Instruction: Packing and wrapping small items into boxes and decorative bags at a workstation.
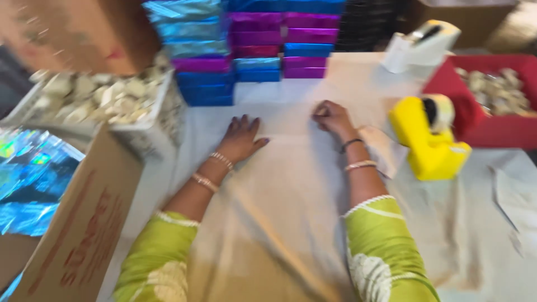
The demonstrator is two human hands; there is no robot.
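Head view, blurred. Behind the hands a stack of shiny boxes [257,47] — blue, magenta, silver-blue — stands at the table's far edge. To the left, a white crate [148,131] heaped with pale wrapped pieces; nearer, an open cardboard carton [84,223] with red print, holographic foil sheets [31,179] inside it. To the right, a yellow tape dispenser [428,140] sits just beside the right forearm; a white dispenser [422,45] stands further back, and a red tray [486,126] holds more pale pieces. Nothing lies between the hands.

The sheet of pale paper [279,196] is spread flat across the table's middle, slightly creased, running from the boxes toward the viewer.

Left hand [240,137] — fingers spread, palm flat on the paper. Right hand [331,116] — fingers curled, knuckles down at the paper's far part; whether it pinches an edge I cannot tell. Both wrists carry bangles; sleeves are green.
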